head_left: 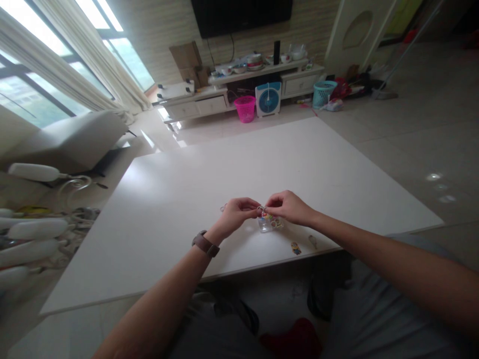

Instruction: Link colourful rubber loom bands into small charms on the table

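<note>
My left hand (241,210), with a brown watch on its wrist, pinches one side of a small metal key ring (263,209). From the other side my right hand (288,208) pinches it too, so the fingertips nearly meet. Small colourful pieces show just under the fingers; whether they hang from the ring I cannot tell. Below the hands a clear plastic box (265,226) stands on the white table (179,199), with colourful bits in its right part. Near the table's front edge lie a yellow and blue cartoon charm (296,248) and a loose metal ring with a chain (313,242).
Another small ring (223,207) lies left of my left hand. Beyond the table stand a pink basket (245,109), a blue and white fan (268,99) and a teal basket (324,93). White padded chair parts (37,229) are at the left.
</note>
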`<action>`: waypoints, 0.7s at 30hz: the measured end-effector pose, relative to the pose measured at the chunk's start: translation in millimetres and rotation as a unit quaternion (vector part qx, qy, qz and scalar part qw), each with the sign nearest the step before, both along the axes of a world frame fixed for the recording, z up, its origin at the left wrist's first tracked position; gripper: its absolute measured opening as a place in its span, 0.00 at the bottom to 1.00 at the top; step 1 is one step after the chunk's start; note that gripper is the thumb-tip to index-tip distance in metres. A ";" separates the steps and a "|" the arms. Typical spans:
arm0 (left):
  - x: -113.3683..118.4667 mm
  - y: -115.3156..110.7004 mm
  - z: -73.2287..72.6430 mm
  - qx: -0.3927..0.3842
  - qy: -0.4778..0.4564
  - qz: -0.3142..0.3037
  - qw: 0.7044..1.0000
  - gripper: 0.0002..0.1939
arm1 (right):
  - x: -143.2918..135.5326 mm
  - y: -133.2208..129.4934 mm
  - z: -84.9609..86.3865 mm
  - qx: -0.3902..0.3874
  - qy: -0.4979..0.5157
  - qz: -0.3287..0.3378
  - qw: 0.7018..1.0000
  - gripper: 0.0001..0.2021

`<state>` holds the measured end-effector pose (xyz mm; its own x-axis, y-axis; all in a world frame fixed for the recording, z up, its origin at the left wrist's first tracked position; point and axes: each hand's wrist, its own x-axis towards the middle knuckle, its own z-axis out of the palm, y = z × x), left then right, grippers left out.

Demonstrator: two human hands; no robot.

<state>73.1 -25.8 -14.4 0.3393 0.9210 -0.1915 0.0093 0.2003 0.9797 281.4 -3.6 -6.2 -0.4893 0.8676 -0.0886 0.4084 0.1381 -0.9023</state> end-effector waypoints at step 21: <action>0.6 -0.4 -5.7 -0.017 -0.019 0.007 1.000 0.19 | -0.1 0.6 -3.7 -0.002 0.024 -0.043 0.999 0.10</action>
